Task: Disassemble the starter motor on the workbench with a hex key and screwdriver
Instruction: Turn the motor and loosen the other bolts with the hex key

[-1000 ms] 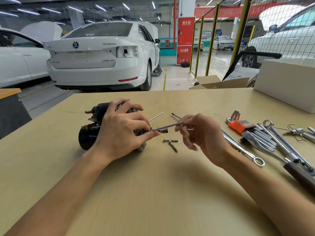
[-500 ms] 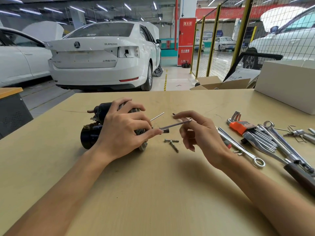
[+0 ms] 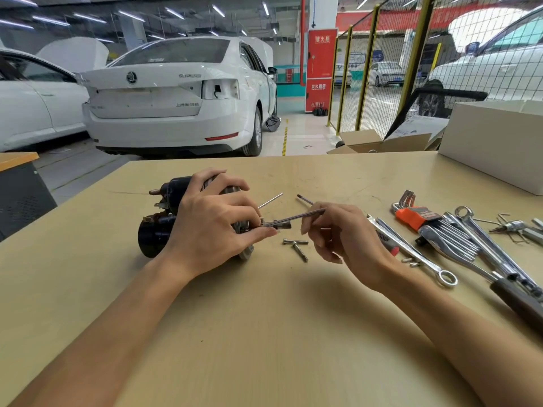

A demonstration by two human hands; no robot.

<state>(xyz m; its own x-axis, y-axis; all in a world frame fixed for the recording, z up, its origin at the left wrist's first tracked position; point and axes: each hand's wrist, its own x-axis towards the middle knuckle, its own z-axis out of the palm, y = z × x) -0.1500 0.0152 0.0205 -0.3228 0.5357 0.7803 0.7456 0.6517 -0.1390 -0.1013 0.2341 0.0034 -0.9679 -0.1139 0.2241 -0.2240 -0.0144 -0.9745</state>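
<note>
The dark starter motor point(image 3: 155, 236) lies on its side on the workbench point(image 3: 264, 333). My left hand point(image 3: 211, 227) grips it from above, thumb stretched toward its right end. A long thin bolt point(image 3: 293, 218) sticks out of that end, rising to the right. My right hand point(image 3: 349, 242) pinches its far end between index finger and thumb. A second long bolt point(image 3: 270, 200) juts out just behind. The screwdriver point(image 3: 304, 199) lies behind my right hand, mostly hidden. The hex key set point(image 3: 411, 215) in an orange holder lies further right.
Two short loose bolts point(image 3: 296, 245) lie crossed between my hands. Several chrome wrenches point(image 3: 411, 251) and a black-handled tool point(image 3: 517, 301) spread along the right side. A white box point(image 3: 493, 139) stands at the back right. Cars and a mesh fence lie beyond the bench.
My right fingers opened along the long bolt half a second ago and now close on its end again. The left hand and the motor have stayed in place.
</note>
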